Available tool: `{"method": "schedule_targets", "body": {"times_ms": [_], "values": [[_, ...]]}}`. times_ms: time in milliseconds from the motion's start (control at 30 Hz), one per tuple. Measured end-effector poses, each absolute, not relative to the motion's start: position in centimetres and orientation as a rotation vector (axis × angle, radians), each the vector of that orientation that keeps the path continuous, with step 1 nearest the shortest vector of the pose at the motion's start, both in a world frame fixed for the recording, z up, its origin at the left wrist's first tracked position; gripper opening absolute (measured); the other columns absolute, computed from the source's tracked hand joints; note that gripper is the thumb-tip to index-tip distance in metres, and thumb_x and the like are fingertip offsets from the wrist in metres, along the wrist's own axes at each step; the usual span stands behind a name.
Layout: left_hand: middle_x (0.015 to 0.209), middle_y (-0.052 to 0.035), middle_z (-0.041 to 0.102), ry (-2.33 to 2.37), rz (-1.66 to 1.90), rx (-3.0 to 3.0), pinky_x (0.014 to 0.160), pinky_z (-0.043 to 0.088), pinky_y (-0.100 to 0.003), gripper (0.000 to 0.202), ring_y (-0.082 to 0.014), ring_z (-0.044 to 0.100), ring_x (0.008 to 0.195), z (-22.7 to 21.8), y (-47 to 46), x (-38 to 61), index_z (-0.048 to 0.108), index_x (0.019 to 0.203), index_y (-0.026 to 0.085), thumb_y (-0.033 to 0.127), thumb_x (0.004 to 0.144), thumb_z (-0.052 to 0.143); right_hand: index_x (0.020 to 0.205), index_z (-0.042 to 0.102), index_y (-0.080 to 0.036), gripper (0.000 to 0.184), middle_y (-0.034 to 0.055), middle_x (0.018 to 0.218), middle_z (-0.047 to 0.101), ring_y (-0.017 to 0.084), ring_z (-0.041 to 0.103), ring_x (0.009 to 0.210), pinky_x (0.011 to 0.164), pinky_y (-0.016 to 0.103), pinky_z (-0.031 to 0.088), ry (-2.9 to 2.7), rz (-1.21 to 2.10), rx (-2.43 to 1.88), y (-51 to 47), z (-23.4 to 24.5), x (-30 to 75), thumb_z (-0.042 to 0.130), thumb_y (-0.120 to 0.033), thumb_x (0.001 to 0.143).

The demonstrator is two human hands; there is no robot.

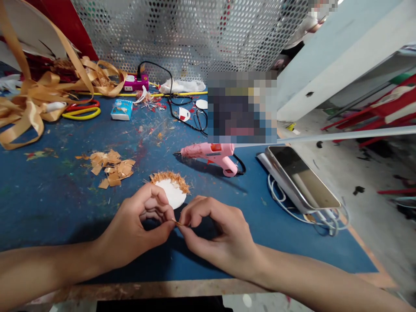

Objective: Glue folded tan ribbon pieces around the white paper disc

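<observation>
My left hand (pixel 143 225) and my right hand (pixel 214 234) meet low in the middle of the blue table (pixel 65 203). Both pinch a tiny tan scrap (pixel 177 222) between thumb and fingertips. Just behind the fingers lies a white paper disc (pixel 172 193) with a fringe of tan bits glued along its far rim. A small heap of cut tan pieces (pixel 112 167) lies to the left of the disc. A pink glue gun (pixel 212 155) rests on the table behind and to the right, nozzle pointing left.
A phone (pixel 300 175) with white cables lies at the right table edge. Loops of tan ribbon (pixel 39 99) pile up at the far left. A small blue box (pixel 121 109), a pink power strip (pixel 136 82) and a perforated metal screen (pixel 182 34) stand at the back.
</observation>
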State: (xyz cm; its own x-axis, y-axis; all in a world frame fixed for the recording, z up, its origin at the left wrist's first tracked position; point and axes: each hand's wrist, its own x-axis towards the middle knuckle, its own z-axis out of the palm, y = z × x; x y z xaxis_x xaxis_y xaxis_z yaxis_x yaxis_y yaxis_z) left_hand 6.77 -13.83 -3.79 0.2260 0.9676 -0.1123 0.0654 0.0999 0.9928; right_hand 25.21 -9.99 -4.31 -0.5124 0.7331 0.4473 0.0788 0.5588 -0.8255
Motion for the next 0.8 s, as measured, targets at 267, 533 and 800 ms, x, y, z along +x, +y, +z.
{"method": "schedule_targets", "body": {"times_ms": [267, 533, 800], "values": [[0.078, 0.0064, 0.065, 1.135, 0.965, 1.238, 0.068, 0.05, -0.017, 0.026, -0.0067, 0.061, 0.069, -3.72, -13.9, 6.7, 0.042, 0.091, 0.023, 0.015, 0.083, 0.065, 0.074, 0.045, -0.023, 0.023, -0.0027, 0.069, 0.063, 0.01, 0.062, 0.062, 0.059, 0.023, 0.051, -1.918, 1.009, -0.714, -10.05, -4.15, 25.13, 0.059, -0.005, 0.076], [0.074, 0.0079, 0.063, 1.143, 0.985, 1.23, 0.065, 0.05, -0.015, 0.027, -0.0057, 0.059, 0.065, -3.62, -13.79, 7.22, 0.041, 0.089, 0.023, 0.01, 0.08, 0.063, 0.076, 0.046, -0.023, 0.022, -0.002, 0.07, 0.063, 0.01, 0.062, 0.062, 0.061, 0.023, 0.051, -1.982, 0.952, -0.698, -10.2, -4.41, 25.14, 0.058, -0.005, 0.077], [0.081, 0.007, 0.069, 1.156, 1.047, 1.269, 0.071, 0.054, -0.014, 0.023, -0.0054, 0.066, 0.073, -3.83, -13.91, 7.1, 0.045, 0.09, 0.022, 0.012, 0.083, 0.064, 0.073, 0.042, -0.023, 0.025, -0.004, 0.068, 0.061, 0.01, 0.06, 0.06, 0.058, 0.023, 0.049, -1.885, 1.011, -0.79, -10.21, -4.32, 24.9, 0.06, -0.006, 0.076]]}}
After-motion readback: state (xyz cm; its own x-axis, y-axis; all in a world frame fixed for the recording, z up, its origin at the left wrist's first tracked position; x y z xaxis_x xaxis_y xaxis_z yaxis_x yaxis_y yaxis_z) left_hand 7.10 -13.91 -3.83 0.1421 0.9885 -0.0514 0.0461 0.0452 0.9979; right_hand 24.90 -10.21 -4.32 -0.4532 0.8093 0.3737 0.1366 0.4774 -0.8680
